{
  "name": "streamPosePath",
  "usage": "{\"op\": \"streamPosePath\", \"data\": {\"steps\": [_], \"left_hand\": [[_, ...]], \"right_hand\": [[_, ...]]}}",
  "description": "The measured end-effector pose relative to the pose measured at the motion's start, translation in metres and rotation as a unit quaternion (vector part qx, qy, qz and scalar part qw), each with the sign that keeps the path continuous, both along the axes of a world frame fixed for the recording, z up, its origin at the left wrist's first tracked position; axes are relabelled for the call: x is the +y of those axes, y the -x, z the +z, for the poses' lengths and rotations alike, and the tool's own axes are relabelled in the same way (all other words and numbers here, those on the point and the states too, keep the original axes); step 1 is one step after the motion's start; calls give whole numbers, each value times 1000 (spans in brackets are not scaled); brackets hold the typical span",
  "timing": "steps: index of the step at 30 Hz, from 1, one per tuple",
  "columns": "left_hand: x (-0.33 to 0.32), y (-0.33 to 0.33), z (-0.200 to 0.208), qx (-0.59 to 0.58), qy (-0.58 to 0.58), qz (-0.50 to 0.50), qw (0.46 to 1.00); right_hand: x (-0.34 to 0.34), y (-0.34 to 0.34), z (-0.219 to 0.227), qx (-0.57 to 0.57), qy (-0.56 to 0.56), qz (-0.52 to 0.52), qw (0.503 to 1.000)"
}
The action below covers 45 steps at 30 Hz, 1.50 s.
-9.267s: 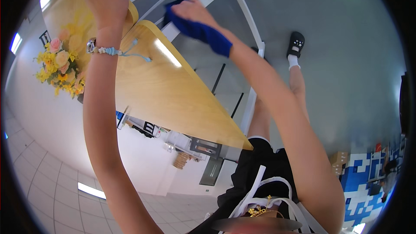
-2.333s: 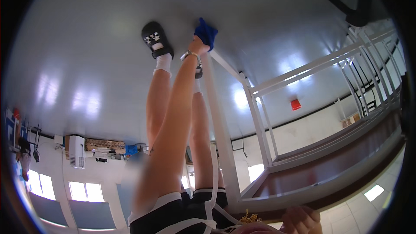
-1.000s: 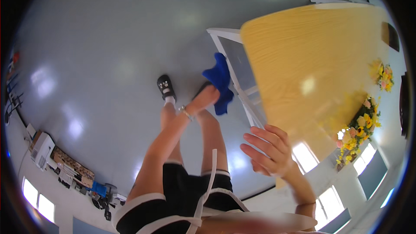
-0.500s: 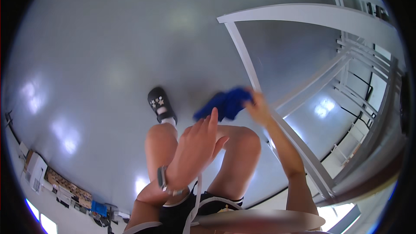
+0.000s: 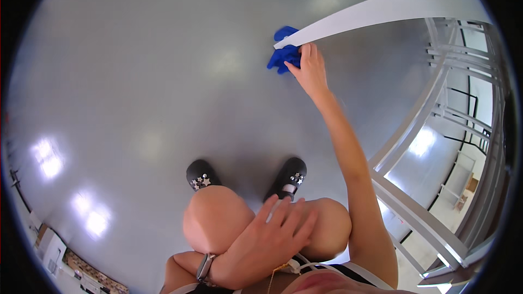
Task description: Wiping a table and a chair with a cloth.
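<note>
My right hand (image 5: 312, 71) reaches far forward, its fingers closed on a blue cloth (image 5: 283, 59). The cloth is bunched around the end of a white beam (image 5: 381, 12), with one part showing beyond the beam and the rest on the near side. My left hand (image 5: 267, 242) lies over my knees with its fingers spread and nothing in it. A watch (image 5: 205, 267) is on the left wrist.
White frame legs and rails (image 5: 419, 207) stand to the right. Below are my black clogs (image 5: 287, 177) on the shiny grey floor (image 5: 136, 76). A white machine and patterned panel (image 5: 87, 269) sit at the lower left.
My right hand has moved forward with the blue cloth, from a lower part of the frame to the beam's end. My left hand has lowered onto my knees, and both shoes now show.
</note>
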<state>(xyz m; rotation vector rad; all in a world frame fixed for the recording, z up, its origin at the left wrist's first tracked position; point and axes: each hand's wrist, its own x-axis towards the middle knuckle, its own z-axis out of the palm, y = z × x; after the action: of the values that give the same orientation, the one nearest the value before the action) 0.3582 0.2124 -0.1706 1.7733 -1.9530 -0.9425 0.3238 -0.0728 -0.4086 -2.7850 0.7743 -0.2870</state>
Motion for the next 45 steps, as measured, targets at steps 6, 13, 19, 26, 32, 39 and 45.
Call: {"op": "streamPosePath", "data": {"steps": [6, 13, 19, 26, 32, 39, 45], "left_hand": [[3, 0, 0, -33, 9, -27, 999], [-6, 4, -2, -40, 17, -62, 997], [-7, -2, -4, -55, 18, -59, 997], [-7, -1, 0, -40, 13, -76, 996], [-7, 2, -1, -40, 17, -83, 996], [-7, 3, 4, -52, 19, -87, 995], [-6, 6, 4, -52, 1, -90, 995]], "right_hand": [[-20, -17, -16, 56, -210, -124, 968], [-54, 1, -20, 36, -586, -117, 801], [-38, 1, -17, -47, -516, -153, 842], [-47, -6, -14, -39, -480, -134, 866], [-39, -5, -12, -50, -595, -192, 779], [2, -11, -25, -39, 78, -37, 995], [-15, -35, -14, 135, -104, -183, 968]]}}
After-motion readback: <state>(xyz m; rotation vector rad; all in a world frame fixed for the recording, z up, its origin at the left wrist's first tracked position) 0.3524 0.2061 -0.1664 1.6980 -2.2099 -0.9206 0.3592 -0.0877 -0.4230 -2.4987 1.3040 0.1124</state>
